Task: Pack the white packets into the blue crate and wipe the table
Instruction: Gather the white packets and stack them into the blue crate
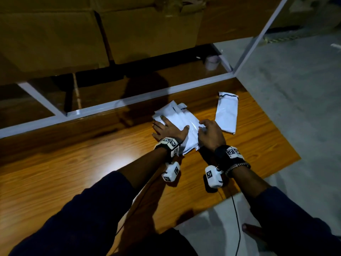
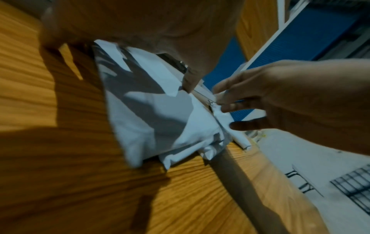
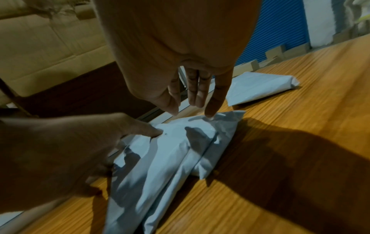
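A pile of white packets (image 1: 181,117) lies on the wooden table (image 1: 73,172), near its far right end. My left hand (image 1: 166,127) lies flat on the pile's left half with its fingers spread. My right hand (image 1: 210,133) arches over the pile's right edge. In the right wrist view its straight fingertips (image 3: 210,116) touch the top packet (image 3: 170,158), the thumb held apart. One more white packet (image 1: 227,111) lies alone to the right, clear of both hands. A blue ribbed surface (image 3: 280,31) shows beyond the table; I cannot tell whether it is the crate.
A white frame rail (image 1: 129,100) runs along the table's far edge, with large cardboard boxes (image 1: 73,34) stacked behind it. The table ends just right of the lone packet, above grey floor (image 1: 295,89). A small pale roll (image 1: 212,60) sits behind the rail.
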Tool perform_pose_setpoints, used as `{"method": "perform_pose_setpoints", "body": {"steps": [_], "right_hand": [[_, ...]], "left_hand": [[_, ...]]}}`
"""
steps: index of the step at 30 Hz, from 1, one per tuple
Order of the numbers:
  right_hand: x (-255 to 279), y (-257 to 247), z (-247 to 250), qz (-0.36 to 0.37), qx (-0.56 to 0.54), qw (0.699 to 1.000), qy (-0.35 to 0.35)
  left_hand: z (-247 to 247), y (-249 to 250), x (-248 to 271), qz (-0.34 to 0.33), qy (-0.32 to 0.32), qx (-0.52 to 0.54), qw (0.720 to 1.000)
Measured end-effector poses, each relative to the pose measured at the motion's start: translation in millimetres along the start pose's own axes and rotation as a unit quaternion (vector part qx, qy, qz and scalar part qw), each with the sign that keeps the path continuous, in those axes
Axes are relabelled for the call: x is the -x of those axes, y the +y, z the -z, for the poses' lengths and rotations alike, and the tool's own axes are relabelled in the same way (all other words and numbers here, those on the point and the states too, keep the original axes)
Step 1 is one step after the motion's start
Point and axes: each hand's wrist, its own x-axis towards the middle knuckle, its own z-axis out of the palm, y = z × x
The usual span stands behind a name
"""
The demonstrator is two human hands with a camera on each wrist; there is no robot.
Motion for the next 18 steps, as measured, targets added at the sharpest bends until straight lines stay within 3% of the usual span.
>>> {"method": "perform_pose_setpoints", "body": {"steps": [5, 7, 11, 18], "right_hand": [[-15.4, -9.3, -17.6, 0.023, 0.006, 1.0, -0.02], [-17.8, -18.0, -28.8, 0.033, 0.019, 0.999, -0.014], [-20.0, -40.6, -50.0, 0.026, 0.099, 0.995, -0.01], [-34.8, -59.9, -60.9, -0.019, 0.225, 0.968, -0.11]], "left_hand": [[6.7, -7.2, -9.3, -0.022, -0.028, -0.053, 0.998], [10.4, -15.8, -14.4, -0.011, -0.01, -0.062, 0.998], [19.4, -37.2, -19.1, -0.032, -0.005, -0.08, 0.996], [49.8, -66.8, -23.3, -0.028, -0.027, -0.131, 0.991]]}}
